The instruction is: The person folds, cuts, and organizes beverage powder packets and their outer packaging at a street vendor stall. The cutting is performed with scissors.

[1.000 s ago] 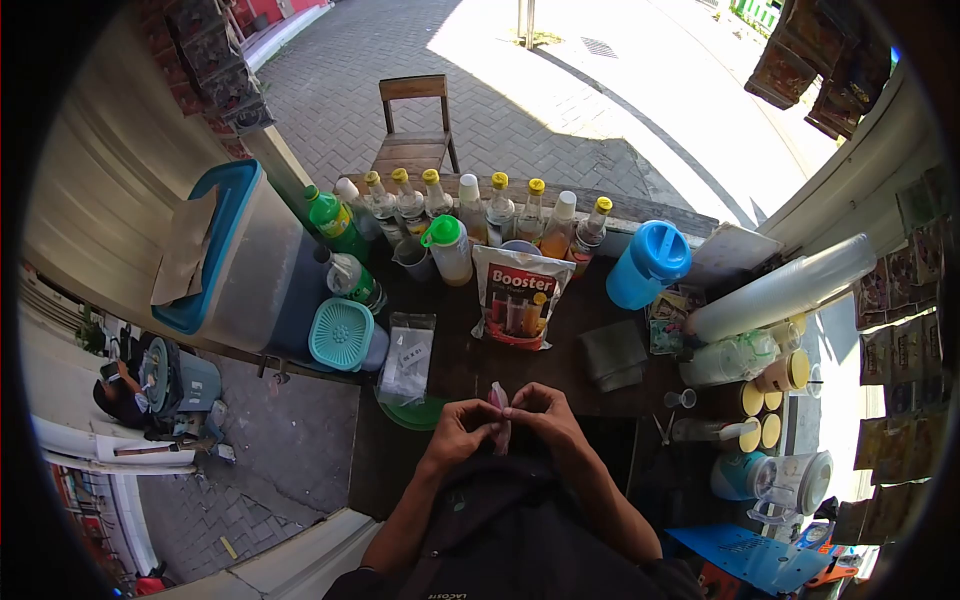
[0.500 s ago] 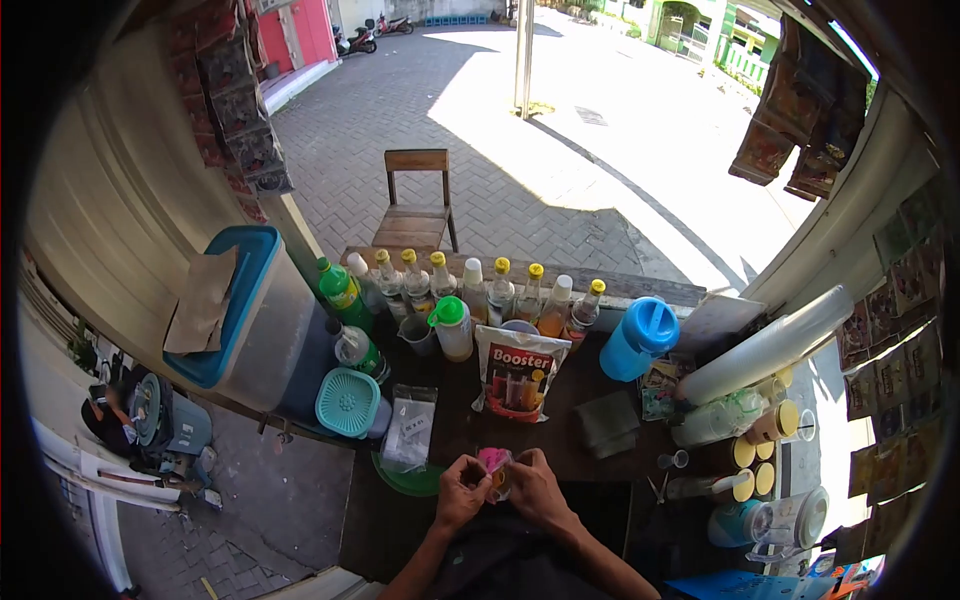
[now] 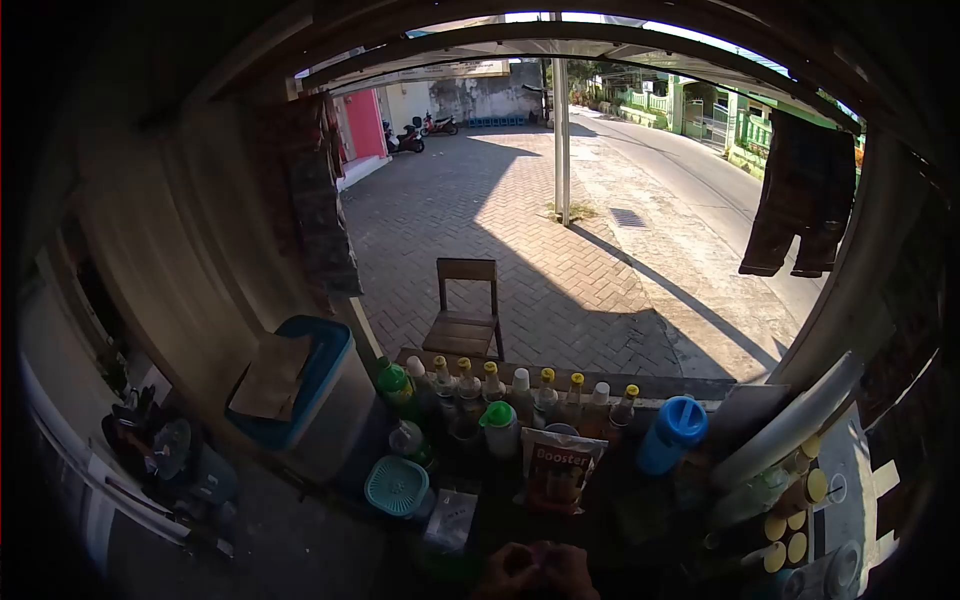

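Both hands now showed low at the near edge of the view, only partly in sight, and the pink plastic seen between them earlier could no longer be made out. From them, the wooden chair stood between eleven and twelve o'clock, outside, and the big lidded tub at ten. Bottles ranged from eleven to one; the blue jug stood between one and two. Nearer, the Booster bag stood upright at twelve, its printed face towards the hands, a touch closer to the right hand than to the left hand. The turquoise basket and, closer in, the clear packet lay at ten. Both hands' fingers looked bunched together, knuckles close; whether they pinched the plastic, I couldn't tell in that gloom.
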`<state>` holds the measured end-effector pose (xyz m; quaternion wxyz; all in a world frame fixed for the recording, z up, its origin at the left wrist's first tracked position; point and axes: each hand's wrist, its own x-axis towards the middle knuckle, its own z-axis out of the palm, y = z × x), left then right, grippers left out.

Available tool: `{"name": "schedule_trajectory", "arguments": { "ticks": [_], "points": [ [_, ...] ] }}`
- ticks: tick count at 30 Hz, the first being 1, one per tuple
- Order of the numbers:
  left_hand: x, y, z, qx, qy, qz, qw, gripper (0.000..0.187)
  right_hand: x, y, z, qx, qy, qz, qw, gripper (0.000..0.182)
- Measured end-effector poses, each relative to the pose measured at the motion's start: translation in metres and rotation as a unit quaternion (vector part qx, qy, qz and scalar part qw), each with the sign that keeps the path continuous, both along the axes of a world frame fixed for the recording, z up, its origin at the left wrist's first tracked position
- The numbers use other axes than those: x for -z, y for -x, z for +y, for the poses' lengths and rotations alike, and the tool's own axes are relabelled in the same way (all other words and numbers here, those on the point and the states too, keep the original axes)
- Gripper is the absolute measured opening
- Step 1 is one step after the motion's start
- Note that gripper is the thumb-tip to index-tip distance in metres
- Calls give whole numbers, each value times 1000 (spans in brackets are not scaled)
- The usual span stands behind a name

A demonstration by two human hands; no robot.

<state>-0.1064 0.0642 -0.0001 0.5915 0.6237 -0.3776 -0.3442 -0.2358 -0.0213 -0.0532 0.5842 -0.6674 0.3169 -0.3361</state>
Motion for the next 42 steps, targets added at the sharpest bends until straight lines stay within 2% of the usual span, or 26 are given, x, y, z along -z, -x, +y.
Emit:
{"name": "schedule_trajectory", "arguments": {
  "ticks": [1, 2, 3, 4, 5, 6, 7, 9, 11, 13, 14, 17, 19, 22, 23, 25, 26, 27, 29, 30, 31, 33, 35, 38, 41, 42],
  "points": [
    [7, -4, 8, 46, -23, 70, 996, 49, -26, 3, 1, -22, 1, 8, 1000, 13],
    [-4, -11, 11, 68, -10, -35, 997, 75, -60, 2, -3, -11, -24, 59, 998, 17],
    [-12, -14, 8, 43, -10, -25, 999, 75, -78, 1, -6, 0, -44, 109, 993, 21],
    [-18, -17, 7, 66, -3, -115, 991, 82, -70, 1, -14, -46, 39, 116, 991, 21],
    [-16, -20, 7, 92, 3, -206, 974, 88, -64, 2, -14, -64, 40, 123, 990, 21],
    [-10, -23, 7, 127, 47, -167, 977, 94, -75, -4, -16, -59, -1, 130, 990, 21],
    [-4, -21, 7, 116, 46, -159, 979, 94, -80, -5, -16, -49, -44, 140, 988, 20],
    [-14, -20, 1, 165, 52, -95, 980, 97, -63, -7, -21, -66, -31, 138, 988, 21],
    [21, -22, -1, 164, 39, -83, 982, 88, -85, -13, -21, -61, -4, 181, 982, 18],
    [38, -29, -2, 73, 20, -137, 988, 80, -79, -20, -22, -24, 121, 140, 982, 16],
    [36, -30, -4, 79, 18, -127, 989, 80, -82, -22, -23, -20, 135, 143, 980, 16],
    [35, -38, -3, 23, 30, -228, 973, 81, -101, -35, -22, 17, 155, 119, 981, 14],
    [52, -48, -8, -74, -47, -269, 959, 85, -106, -37, -25, 58, 169, 91, 980, 14],
    [88, -76, -11, -174, -174, -350, 904, 95, -111, -29, -29, 135, 3, 99, 986, 13],
    [102, -90, -13, -192, -218, -368, 883, 98, -108, -23, -33, 146, 4, 99, 984, 13],
    [99, -107, -19, -199, -263, -378, 865, 105, -96, -5, -41, 88, -99, 102, 986, 16],
    [98, -110, -20, -169, -324, -350, 863, 109, -91, 4, -40, 102, -101, 99, 985, 16],
    [89, -106, -22, -157, -319, -358, 864, 109, -87, 13, -38, 91, -119, 62, 987, 18],
    [69, -98, -36, -176, -359, -478, 782, 113, -67, 32, -36, 94, -133, 15, 987, 21],
    [44, -84, -49, -200, -290, -538, 766, 93, -49, 42, -35, 108, -151, 21, 982, 22],
    [30, -80, -67, -190, -283, -546, 765, 93, -39, 49, -33, 122, -172, 28, 977, 24],
    [5, -74, -108, -43, -72, -438, 895, 63, -50, 57, -25, 143, -170, 40, 974, 23],
    [-12, -59, -156, -9, 0, -447, 895, 32, -54, 63, -19, 168, -197, 85, 962, 23],
    [-1, -51, -223, 51, 38, -463, 884, 34, -35, 72, -8, 181, -213, 46, 959, 25],
    [6, -46, -264, 109, 31, -549, 828, 30, -38, 75, 2, 231, -222, 57, 946, 26],
    [9, -45, -272, 138, -20, -571, 809, 27, -36, 78, 5, 243, -226, 47, 942, 26]
  ]
}}
